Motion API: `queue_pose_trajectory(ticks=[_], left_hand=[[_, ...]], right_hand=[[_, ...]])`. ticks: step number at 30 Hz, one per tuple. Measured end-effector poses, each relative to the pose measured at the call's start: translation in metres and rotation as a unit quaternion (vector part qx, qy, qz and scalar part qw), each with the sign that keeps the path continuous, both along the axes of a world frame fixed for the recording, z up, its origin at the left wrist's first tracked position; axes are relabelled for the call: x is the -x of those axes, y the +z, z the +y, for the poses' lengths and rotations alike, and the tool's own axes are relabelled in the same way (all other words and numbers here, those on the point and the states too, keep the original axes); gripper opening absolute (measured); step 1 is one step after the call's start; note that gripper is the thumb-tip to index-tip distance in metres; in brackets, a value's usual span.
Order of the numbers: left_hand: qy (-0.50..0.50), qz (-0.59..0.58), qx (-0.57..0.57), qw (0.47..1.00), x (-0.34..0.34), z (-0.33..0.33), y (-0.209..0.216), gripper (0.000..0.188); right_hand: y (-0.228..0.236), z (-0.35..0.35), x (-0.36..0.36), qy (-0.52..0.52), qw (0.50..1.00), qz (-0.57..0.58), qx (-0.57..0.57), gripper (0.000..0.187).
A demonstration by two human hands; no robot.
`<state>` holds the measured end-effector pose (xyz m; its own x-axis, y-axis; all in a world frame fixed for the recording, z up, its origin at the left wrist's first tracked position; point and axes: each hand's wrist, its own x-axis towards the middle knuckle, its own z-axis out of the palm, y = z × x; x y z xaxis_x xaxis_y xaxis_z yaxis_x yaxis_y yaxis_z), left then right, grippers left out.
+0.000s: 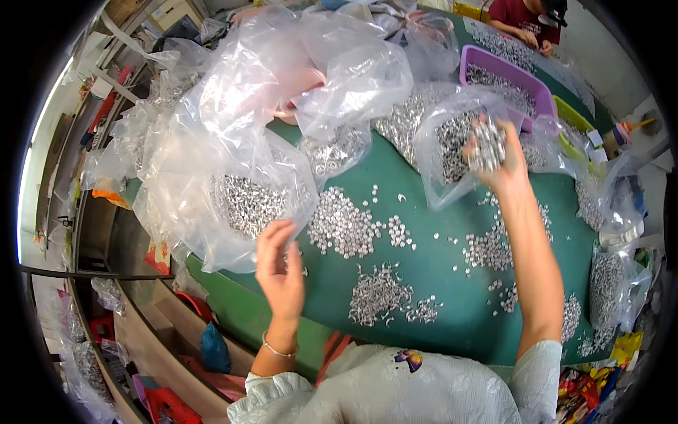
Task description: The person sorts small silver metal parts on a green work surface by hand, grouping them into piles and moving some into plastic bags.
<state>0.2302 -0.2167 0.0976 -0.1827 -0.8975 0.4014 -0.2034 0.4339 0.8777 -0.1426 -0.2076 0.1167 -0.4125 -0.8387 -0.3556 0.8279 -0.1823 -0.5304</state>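
Observation:
My right hand is cupped around a handful of small silver metal pieces, at the mouth of an open clear plastic bag with more such pieces inside. My left hand holds nothing, its fingers loosely bent and the thumb apart. It is beside the lip of another clear bag, where shiny curved metal pieces show. Between my hands lie a heap of small round silver pieces and, nearer me, a heap of curved, hook-like silver pieces.
Large clear bags crowd the far left of the green table. A purple bin and a lime-green bin stand far right. Another person works at the far end. Filled bags line the right edge; open drawers are at left.

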Motion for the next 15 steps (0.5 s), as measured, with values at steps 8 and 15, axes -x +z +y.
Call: queue_pose_trajectory(ticks=[8,15], left_hand=[[-0.087,-0.129,-0.032,0.987,0.005,0.057,-0.036,0.033],[-0.225,-0.231,-0.055,0.945,0.0,0.079,-0.062,0.061]], right_hand=[[-0.006,-0.03,-0.017,0.0,0.921,0.318,-0.223,0.059],[0.006,0.06,-0.058,0.076,0.777,0.617,-0.092,0.041]])
